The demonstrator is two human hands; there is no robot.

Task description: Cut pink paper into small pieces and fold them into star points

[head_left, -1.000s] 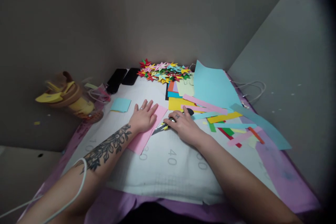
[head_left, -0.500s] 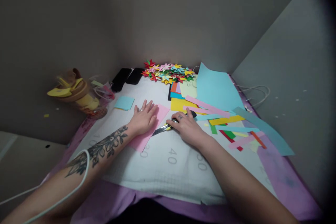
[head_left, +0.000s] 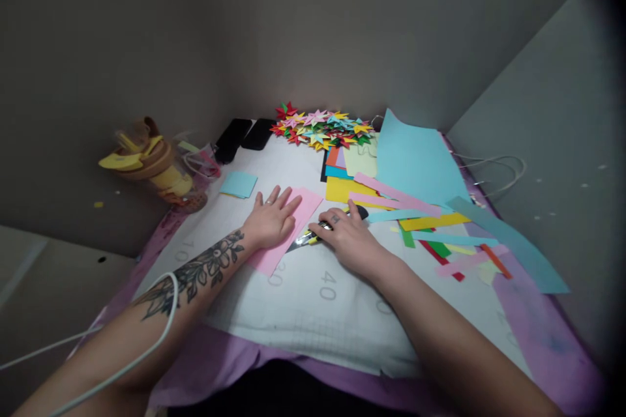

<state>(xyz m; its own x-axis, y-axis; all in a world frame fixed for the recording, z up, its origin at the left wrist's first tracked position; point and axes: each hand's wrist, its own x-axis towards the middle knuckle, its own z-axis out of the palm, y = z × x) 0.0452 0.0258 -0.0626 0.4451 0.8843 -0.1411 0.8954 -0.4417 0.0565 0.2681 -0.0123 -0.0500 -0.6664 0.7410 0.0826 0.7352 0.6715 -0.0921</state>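
Spread flat, my left hand (head_left: 272,217) presses down on a sheet of pink paper (head_left: 306,204) with its fingers apart. My right hand (head_left: 349,231) is closed over the dark handle of a utility knife (head_left: 300,242). Its long blade points left and lies along the right edge of the pink paper. The white mat (head_left: 303,306) under both hands carries printed numbers. A small stack of light blue paper squares (head_left: 239,184) sits just beyond my left hand.
Coloured paper strips (head_left: 435,228) lie scattered on the right, near a large light blue sheet (head_left: 415,150). Folded paper stars (head_left: 317,127) are heaped at the back. Two black phones (head_left: 233,139) and a clear cup with yellow contents (head_left: 169,176) stand left. A white cable (head_left: 169,313) crosses my left forearm.
The view has shifted slightly, so everything appears a little further right. My left hand still presses the pink paper, and my right hand keeps the knife at its edge.
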